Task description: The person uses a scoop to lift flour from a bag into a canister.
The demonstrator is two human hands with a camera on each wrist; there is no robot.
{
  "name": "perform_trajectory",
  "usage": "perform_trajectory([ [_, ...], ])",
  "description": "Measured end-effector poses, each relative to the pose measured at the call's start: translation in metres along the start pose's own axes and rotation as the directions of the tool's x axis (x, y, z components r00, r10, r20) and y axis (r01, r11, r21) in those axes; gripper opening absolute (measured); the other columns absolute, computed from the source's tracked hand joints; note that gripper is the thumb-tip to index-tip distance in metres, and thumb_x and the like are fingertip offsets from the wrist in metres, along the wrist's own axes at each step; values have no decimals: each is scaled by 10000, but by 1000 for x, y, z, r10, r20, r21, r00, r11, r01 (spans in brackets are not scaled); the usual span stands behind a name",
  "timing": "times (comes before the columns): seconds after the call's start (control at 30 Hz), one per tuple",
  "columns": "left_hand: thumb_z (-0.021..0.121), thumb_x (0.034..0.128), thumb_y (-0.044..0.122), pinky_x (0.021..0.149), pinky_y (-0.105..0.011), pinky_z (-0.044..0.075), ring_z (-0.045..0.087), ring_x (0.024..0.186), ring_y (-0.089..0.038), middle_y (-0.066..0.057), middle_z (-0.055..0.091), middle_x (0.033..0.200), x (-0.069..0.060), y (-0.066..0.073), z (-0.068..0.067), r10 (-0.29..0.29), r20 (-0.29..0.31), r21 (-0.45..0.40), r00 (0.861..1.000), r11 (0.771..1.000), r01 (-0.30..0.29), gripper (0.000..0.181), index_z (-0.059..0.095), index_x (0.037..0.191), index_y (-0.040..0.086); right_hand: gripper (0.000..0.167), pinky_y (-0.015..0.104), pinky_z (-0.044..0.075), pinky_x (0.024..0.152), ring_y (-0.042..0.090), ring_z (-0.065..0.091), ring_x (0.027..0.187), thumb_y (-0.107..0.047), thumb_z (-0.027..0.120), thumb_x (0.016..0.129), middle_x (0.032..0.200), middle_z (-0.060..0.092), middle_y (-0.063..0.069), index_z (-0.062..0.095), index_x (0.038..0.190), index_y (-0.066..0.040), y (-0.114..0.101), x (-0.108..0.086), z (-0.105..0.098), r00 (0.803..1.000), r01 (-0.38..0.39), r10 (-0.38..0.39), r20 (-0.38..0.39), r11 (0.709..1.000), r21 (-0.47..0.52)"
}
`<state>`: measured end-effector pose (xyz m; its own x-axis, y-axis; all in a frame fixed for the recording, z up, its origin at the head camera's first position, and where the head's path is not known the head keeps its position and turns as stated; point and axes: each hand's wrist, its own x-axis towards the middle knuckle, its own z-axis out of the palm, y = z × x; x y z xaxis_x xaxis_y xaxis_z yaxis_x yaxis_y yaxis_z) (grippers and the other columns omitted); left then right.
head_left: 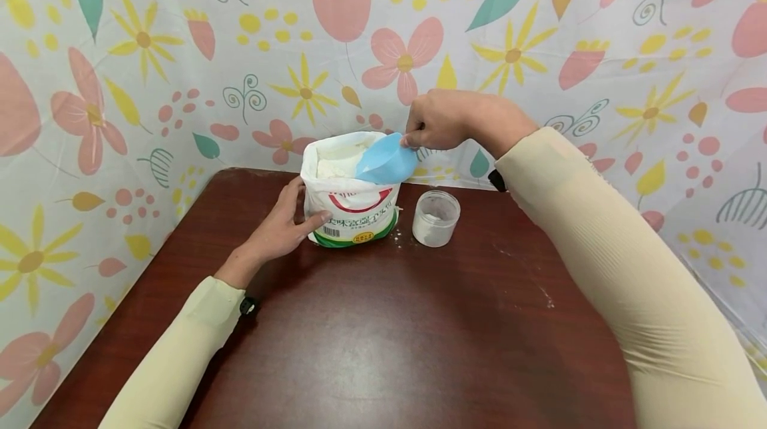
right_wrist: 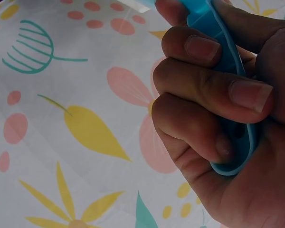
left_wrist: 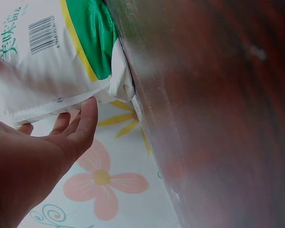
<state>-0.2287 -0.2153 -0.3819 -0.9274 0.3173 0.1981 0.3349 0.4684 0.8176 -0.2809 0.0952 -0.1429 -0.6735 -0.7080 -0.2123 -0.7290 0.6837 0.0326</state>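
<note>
An open white bag (head_left: 353, 206) of white powder stands upright at the back of the table. My left hand (head_left: 281, 226) rests against its left side, thumb on the front; in the left wrist view the fingers of this hand (left_wrist: 52, 142) touch the bag's side (left_wrist: 42, 71). My right hand (head_left: 440, 121) grips a blue scoop (head_left: 389, 159), tilted over the right part of the bag's mouth. In the right wrist view my right hand (right_wrist: 204, 90) has its fingers curled round the blue handle (right_wrist: 240, 142). What the scoop contains is hidden.
A clear round jar (head_left: 436, 219) with some white powder inside stands just right of the bag. Powder specks lie on the dark table (head_left: 419, 322) between them and farther right. A flower-patterned cloth (head_left: 198, 69) hangs behind the table and along the left.
</note>
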Motion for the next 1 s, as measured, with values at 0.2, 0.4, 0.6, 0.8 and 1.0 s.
perform_trajectory([
  [0.2, 724, 1021, 402, 1138, -638, 391, 305, 1477, -285, -91, 269, 1608, 1, 1, -1, 9, 0, 1, 1000, 1000, -9, 901, 115, 1680, 312, 421, 302, 345, 621, 108, 382, 581, -205, 596, 1077, 564, 428, -68, 711, 676, -151, -1, 1, -1, 1000, -1, 1, -3, 1000, 10],
  [0.4, 727, 1017, 412, 1155, -647, 366, 295, 1484, -282, -84, 266, 1610, 1, 1, -1, 1, 1, 4, 1000, 1000, -1, 910, 112, 1679, 309, 425, 300, 349, 618, 107, 391, 584, -213, 594, 1076, 565, 442, -72, 712, 673, -153, -2, 4, 0, 1000, -11, 11, 1, 1000, 22],
  [0.6, 728, 1018, 406, 1198, -674, 291, 268, 1514, -281, -74, 254, 1630, 1, -1, 0, -4, 2, 13, 1000, 1000, 4, 918, 103, 1681, 302, 418, 299, 365, 622, 113, 422, 594, -222, 597, 1078, 581, 496, -66, 739, 692, -147, -2, 7, 2, 1000, -12, 12, -3, 999, 33],
  [0.8, 728, 1018, 402, 1184, -662, 323, 279, 1510, -278, -73, 256, 1630, 1, 1, -1, 4, 4, 3, 1000, 1000, -4, 920, 100, 1683, 308, 396, 303, 389, 632, 125, 457, 612, -222, 590, 1086, 615, 564, -48, 780, 752, -127, -2, 8, 1, 1000, -16, 16, -2, 999, 47],
  [1.0, 730, 1014, 417, 1185, -665, 323, 283, 1505, -279, -84, 264, 1618, 0, 3, -2, 2, 2, 8, 1000, 1000, -2, 917, 113, 1680, 286, 414, 302, 386, 623, 121, 436, 589, -233, 582, 1093, 568, 469, -62, 759, 735, -126, -2, 10, 2, 1000, -13, 14, -6, 998, 57],
])
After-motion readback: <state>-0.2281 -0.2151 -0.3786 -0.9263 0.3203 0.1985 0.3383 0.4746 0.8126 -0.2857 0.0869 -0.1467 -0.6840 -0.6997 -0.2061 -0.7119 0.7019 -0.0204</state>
